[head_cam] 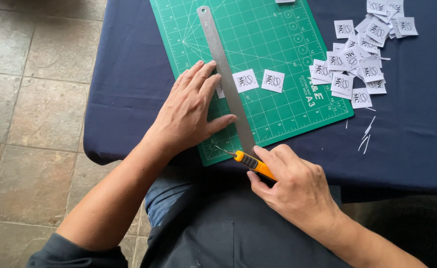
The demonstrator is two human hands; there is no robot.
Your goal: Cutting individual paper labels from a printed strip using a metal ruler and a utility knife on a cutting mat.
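Left hand [191, 106] lies flat and spread, fingers [202, 69] pressing on the left edge of a long steel ruler [226, 79] that runs slantwise down the green cutting mat [278, 30]. Right hand [290, 186] is closed in a fist-like grip round a yellow craft knife [252, 163], thumb along the top; the blade tip sits at the near end of the ruler, at the mat's near edge. Ruler: stiff, thin, smooth metal, likely to skate on the mat unless held down, so best pinned from above near the middle, as the spread hand does. Knife: light, rigid handle, sharp and thin at the tip; hold is well back on the handle, clear of the blade. A small white paper square pokes out from under the ruler beside the left fingers, partly hidden. Two more cut paper squares [273, 81] lie on the mat just right of the ruler, apart from both hands. A loose pile of squares [357, 59] sits at the mat's right edge and spills onto the dark blue cloth of the bench [129, 74], with thin paper slivers [366, 136] nearby. Paper: feather-light, limp, easily shifted by a sleeve or a breath. Tiled floor to the left.
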